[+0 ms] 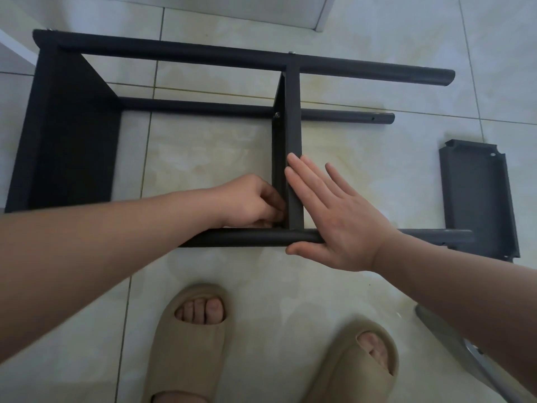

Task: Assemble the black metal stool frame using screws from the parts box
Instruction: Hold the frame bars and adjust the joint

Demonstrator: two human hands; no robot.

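Black stool frame (180,55) lies on its side on the tiled floor (203,158); right hand (343,228) flat, fingers straight, pressing crossbar (292,112) and near leg tube (247,237) at their joint, left hand (250,200) fingers curled into the inner corner, whatever they pinch hidden.

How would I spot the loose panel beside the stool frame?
Find the black stool frame on the tiled floor. Past its leg ends, on the right, lies the loose panel. Unlike the round tubes, it is flat, with raised edges and notched corners.
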